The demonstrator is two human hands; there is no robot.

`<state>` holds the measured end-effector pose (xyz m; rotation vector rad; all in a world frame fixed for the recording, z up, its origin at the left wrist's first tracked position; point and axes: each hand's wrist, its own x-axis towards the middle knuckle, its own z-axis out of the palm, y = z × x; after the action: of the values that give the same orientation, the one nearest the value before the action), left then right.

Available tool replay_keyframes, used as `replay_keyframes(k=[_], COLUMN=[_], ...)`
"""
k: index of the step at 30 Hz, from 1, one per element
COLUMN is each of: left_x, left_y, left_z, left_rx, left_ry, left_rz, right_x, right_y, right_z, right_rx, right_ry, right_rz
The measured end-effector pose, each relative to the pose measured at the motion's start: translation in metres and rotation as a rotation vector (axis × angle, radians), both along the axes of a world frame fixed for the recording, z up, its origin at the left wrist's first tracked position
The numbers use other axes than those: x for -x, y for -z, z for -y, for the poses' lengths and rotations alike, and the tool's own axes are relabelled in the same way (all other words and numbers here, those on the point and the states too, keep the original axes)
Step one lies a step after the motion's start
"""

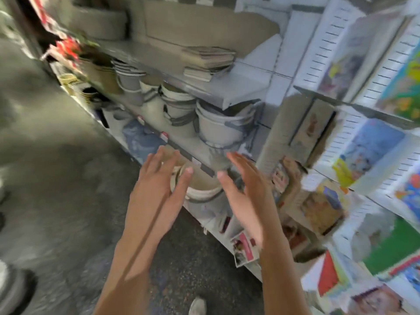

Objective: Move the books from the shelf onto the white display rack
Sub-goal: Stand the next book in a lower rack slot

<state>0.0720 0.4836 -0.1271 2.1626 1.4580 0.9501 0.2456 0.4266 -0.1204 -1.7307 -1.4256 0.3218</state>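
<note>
Books (210, 62) stacked on shelf (238, 92) | white rack (372, 123) partly stocked | left hand (156, 192), right hand (245, 196): fingers apart, empty | transfer unfinished

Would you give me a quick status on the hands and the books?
Left hand and right hand open, empty. Books stacked on upper shelf, untouched. White display rack at right. Nothing blocking.
</note>
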Motion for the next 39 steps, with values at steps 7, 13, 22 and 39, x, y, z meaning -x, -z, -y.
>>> replay_keyframes(k=[7,13,22,39], left_x=[-0.002,-0.006,-0.005,-0.010], left_y=[-0.034,-0.037,-0.033,-0.060], left_z=[-0.138,-0.234,-0.359,-0.634], left_rx=[-0.011,-0.010,0.047,0.084], left_ry=[-0.041,-0.035,0.095,0.493], left_rz=[-0.046,-0.021,-0.007,0.031], right_x=[0.001,-0.003,0.003,0.042], right_y=[-0.024,-0.031,-0.037,-0.049], right_z=[-0.144,-0.239,-0.350,-0.561], right_rx=[-0.095,-0.064,-0.078,-0.175], right_ry=[-0.061,-0.039,0.033,0.463], right_rz=[-0.046,-0.119,-0.069,-0.062])
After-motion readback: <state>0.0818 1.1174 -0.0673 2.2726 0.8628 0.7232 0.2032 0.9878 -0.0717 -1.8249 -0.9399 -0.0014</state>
